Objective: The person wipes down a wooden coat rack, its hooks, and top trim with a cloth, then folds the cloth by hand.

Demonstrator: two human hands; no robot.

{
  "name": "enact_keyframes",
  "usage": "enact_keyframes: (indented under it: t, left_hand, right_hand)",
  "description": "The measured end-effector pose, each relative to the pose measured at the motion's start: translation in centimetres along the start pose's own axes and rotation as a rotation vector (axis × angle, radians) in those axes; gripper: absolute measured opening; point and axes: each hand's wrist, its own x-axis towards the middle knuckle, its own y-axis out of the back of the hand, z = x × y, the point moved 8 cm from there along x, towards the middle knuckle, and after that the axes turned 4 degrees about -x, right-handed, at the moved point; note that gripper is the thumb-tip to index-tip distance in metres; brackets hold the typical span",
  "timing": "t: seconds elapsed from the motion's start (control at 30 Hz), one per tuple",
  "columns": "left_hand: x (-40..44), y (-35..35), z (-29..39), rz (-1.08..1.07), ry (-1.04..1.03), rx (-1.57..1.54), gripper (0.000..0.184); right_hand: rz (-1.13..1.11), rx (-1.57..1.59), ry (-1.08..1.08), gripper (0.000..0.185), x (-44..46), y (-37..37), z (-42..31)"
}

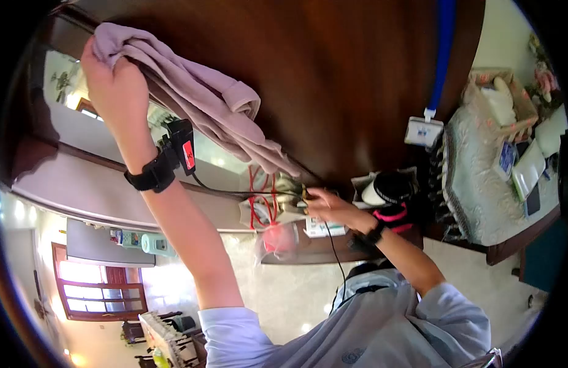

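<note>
My left hand (115, 86) is closed around one end of a light purple towel (192, 95). The towel hangs in folds along a dark wooden panel (333, 67). A black wrist strap with a small box (181, 147) is on my left forearm, and a thin black cable leads from it. Lower down, my right hand (333, 207) has its fingers pointing left and apart. It is beside a khaki bundle (288, 189) and a bag with red cords (259, 205); whether it touches them I cannot tell. A white box (324, 229) lies just below it.
An open box with a black-and-white item (388, 187) stands right of my right hand. A badge (424, 131) hangs on a blue lanyard. At the right, a table with a pale cloth (474, 184) bears a tissue box (502, 104) and papers. A clear plastic bag (278, 242) lies near the shelf edge.
</note>
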Motion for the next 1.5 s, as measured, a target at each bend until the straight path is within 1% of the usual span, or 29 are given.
enact_keyframes:
  t: [0.03,0.1,0.17,0.2,0.23,0.27,0.3,0.37,0.43,0.53,0.6,0.63,0.7,0.73,0.83,0.87,0.9,0.97,1.03,1.07,1.1,1.13,1.17,1.2,1.3,1.33,1.37,1.43,1.5]
  left_hand:
    - [-0.8,-1.0,-0.6,-0.035,0.016,0.002,0.050]
    - [-2.7,-1.2,-0.1,-0.033,-0.004,0.012,0.047]
    - [-5.3,-2.2,0.3,-0.069,0.020,0.032,0.046]
    - [-6.7,-2.5,0.3,-0.054,0.066,-0.009,0.045]
    - [-8.1,-2.7,0.0,-0.039,0.113,-0.047,0.045]
    - [-9.4,-2.9,-0.1,-0.055,0.065,0.003,0.045]
    - [-10.5,-3.2,-0.2,-0.079,0.079,0.010,0.045]
    - [-12.7,-3.6,-0.1,-0.119,0.090,0.036,0.044]
    - [-15.2,-4.0,-0.7,-0.151,0.105,0.056,0.046]
    - [-19.8,-5.0,-1.3,-0.197,0.146,0.040,0.050]
    - [-23.2,-6.2,-1.6,-0.261,0.180,-0.035,0.061]
    - [-24.9,-6.6,-1.4,-0.278,0.187,-0.047,0.061]
    - [-28.9,-7.6,-2.3,-0.370,0.376,-0.101,0.066]
    - [-30.8,-8.2,-2.6,-0.410,0.349,-0.109,0.071]
    - [-36.7,-9.7,-3.7,-0.482,0.380,-0.078,0.070]
    - [-38.5,-10.3,-3.9,-0.490,0.384,-0.082,0.070]
    - [-40.2,-11.0,-3.9,-0.511,0.346,-0.045,0.070]
    - [-43.5,-12.0,-4.2,-0.538,0.311,-0.007,0.069]
    - [-46.9,-13.1,-4.3,-0.582,0.257,-0.003,0.070]
    - [-48.5,-13.4,-4.5,-0.587,0.268,0.007,0.070]
    - [-50.5,-14.2,-5.0,-0.677,0.330,0.001,0.070]
    - [-52.8,-14.8,-5.7,-0.770,0.394,-0.005,0.069]
    - [-54.6,-15.3,-6.0,-0.747,0.310,-0.027,0.068]
    - [-56.6,-15.9,-6.8,-0.769,0.346,-0.056,0.068]
    - [-59.9,-16.8,-7.0,-0.772,0.439,-0.176,0.070]
    - [-60.8,-17.2,-7.2,-0.758,0.469,-0.171,0.077]
    - [-61.6,-17.5,-7.0,-0.758,0.469,-0.177,0.077]
    - [-63.3,-18.0,-7.1,-0.769,0.639,-0.238,0.079]
    - [-64.8,-18.4,-7.0,-0.757,0.647,-0.255,0.081]
  right_hand:
    - [0.038,0.140,0.017,0.085,2.7,0.3,0.8]
    - [0.101,0.675,-0.071,0.090,6.6,0.5,2.7]
    - [0.209,0.782,-0.124,0.079,8.6,0.3,2.0]
    - [0.218,0.799,-0.143,0.079,10.0,1.0,2.9]
    - [0.216,0.781,-0.083,0.070,11.6,1.9,3.6]
    - [0.213,0.763,-0.026,0.061,12.8,2.6,4.3]
    - [0.242,0.799,0.000,0.047,12.9,2.9,3.9]
    - [0.266,0.959,0.064,0.042,12.0,3.0,2.6]
    - [0.230,0.983,0.082,0.042,11.7,3.0,2.8]
    - [-0.009,1.165,0.189,0.050,11.8,1.9,3.1]
    - [0.055,1.241,0.155,0.051,11.3,2.0,4.8]
    - [0.105,1.307,0.126,0.052,11.0,2.0,5.7]
    - [0.186,1.334,0.136,0.047,10.5,2.8,7.6]
    - [0.194,1.320,0.170,0.043,10.4,3.3,8.7]
    - [0.256,1.341,0.196,0.035,9.5,4.9,11.4]
    - [0.271,1.277,0.216,0.032,9.0,5.8,11.9]
    - [0.284,1.212,0.233,0.029,8.6,6.5,12.3]
    - [0.332,1.248,0.240,0.024,8.2,8.0,14.5]
    - [0.497,1.055,0.302,0.025,6.8,10.1,14.8]
    - [0.614,1.030,0.275,0.032,5.8,10.9,15.6]
    - [0.612,1.034,0.257,0.032,5.5,11.1,15.9]
    - [0.680,0.954,0.301,0.036,4.7,11.8,15.9]
    - [0.747,0.873,0.348,0.039,3.9,12.5,15.8]
    - [0.755,0.825,0.371,0.047,3.6,12.8,16.0]
    - [0.780,0.836,0.347,0.051,2.8,12.6,17.2]
    - [0.803,0.843,0.350,0.052,2.6,12.3,16.9]
    - [0.808,0.840,0.353,0.052,2.5,12.5,17.4]
    - [0.893,0.878,0.316,0.052,2.2,12.7,19.9]
    - [0.930,0.905,0.301,0.052,1.7,12.9,21.1]
